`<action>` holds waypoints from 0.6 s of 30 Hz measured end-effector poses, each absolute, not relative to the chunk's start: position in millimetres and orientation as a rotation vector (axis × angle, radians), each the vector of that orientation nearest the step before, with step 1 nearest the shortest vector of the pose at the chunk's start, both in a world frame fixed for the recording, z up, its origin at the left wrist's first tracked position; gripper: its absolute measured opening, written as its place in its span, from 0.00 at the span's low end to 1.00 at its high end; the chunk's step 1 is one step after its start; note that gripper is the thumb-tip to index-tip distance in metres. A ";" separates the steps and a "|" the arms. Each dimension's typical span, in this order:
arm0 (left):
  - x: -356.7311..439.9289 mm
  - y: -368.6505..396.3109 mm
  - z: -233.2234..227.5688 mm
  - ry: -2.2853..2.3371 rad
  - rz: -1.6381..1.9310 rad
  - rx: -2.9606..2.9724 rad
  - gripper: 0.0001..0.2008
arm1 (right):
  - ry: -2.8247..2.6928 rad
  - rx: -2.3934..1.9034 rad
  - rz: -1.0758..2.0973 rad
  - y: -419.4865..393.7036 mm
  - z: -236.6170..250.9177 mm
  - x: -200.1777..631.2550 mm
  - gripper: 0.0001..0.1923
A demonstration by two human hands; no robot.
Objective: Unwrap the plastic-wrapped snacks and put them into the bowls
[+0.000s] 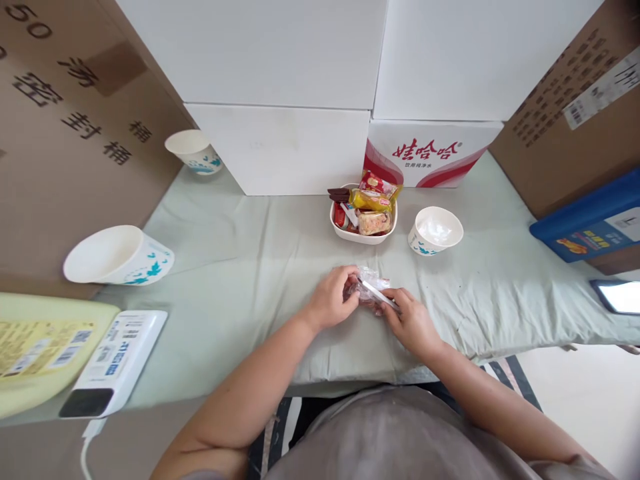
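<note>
My left hand point(331, 297) and my right hand point(411, 323) both grip a small snack in a clear crinkled wrapper point(371, 287), held just above the pale green cloth point(240, 267) near the table's front edge. Behind them, a white bowl point(363, 235) holds several wrapped snacks point(373, 200). A white paper cup point(436, 231) with a blue pattern stands to the right of the bowl, with clear plastic inside.
A paper cup point(120, 256) lies on its side at the left, another point(194, 151) stands at the back left. White boxes point(280, 87) and a red-and-white carton point(430, 155) line the back, brown cartons both sides. A white device point(116, 363) lies front left, a phone point(617, 296) far right.
</note>
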State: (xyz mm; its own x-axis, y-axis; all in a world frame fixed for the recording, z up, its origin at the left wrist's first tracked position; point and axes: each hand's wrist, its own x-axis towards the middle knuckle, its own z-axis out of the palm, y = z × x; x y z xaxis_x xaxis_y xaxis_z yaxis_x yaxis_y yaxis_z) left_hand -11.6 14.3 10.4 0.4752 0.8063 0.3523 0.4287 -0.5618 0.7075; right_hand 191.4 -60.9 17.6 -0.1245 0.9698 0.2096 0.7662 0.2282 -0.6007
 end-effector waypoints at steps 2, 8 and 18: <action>-14.6 16.1 9.9 1.034 0.895 2.105 0.25 | -2.023 -1.647 0.431 -57.3 19.2 189.5 0.12; -13.6 18.3 11.3 0.988 0.863 2.252 0.15 | -2.161 -1.854 0.358 -63.2 33.8 239.8 0.13; -24.0 35.9 -2.2 1.532 1.404 1.398 0.07 | -1.885 -1.874 -0.186 -63.3 28.1 295.5 0.12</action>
State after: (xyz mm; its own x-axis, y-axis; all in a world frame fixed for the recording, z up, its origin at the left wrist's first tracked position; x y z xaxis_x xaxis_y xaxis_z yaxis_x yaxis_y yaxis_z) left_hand -24.0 35.9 -2.2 -0.2420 0.9493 0.2006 0.2823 -0.1289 0.9506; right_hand 295.5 -63.3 28.1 0.0459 0.9075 0.4175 0.9715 0.0567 -0.2301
